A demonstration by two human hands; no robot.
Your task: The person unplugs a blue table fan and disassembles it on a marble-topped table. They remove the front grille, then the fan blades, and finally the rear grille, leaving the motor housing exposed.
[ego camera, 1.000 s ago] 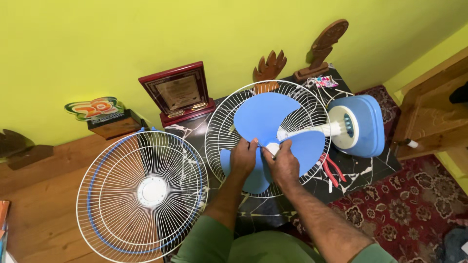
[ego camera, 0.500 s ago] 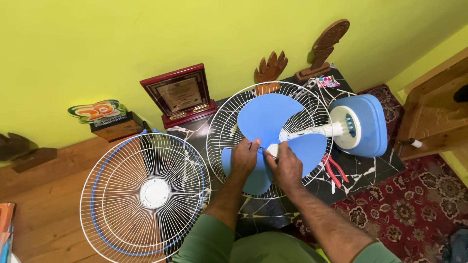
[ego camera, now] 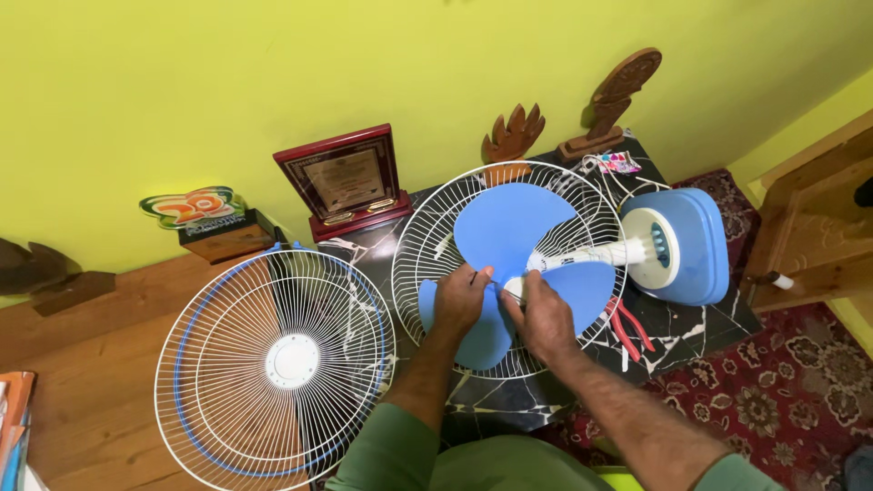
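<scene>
The left hand (ego camera: 457, 300) and the right hand (ego camera: 546, 316) met at the hub of the blue fan blade (ego camera: 509, 238), which lay in the white rear grille (ego camera: 427, 241) on the dark marble worktop (ego camera: 677, 323). The left hand's fingers were curled, pinching something thin and dark at the blade's centre; what it was could not be told. The right hand was closed over the white hub, though what it gripped was hidden under the fingers. The fan's white neck ran from the hub to the blue and white base (ego camera: 677, 245), which lay tipped on its side to the right.

Doing this well would likely call for keeping the blade from turning with one hand while the other worked at the hub, and for pressing straight along the shaft so the thin plastic blades did not flex against the wires.

The detached front grille (ego camera: 282, 359), white with a blue ring, lay flat to the left, just beside the rear one. Red-handled pliers (ego camera: 626, 329) lay near the right hand. A framed plaque (ego camera: 346, 182) and wooden trophies (ego camera: 611, 100) stood against the yellow-green wall.
</scene>
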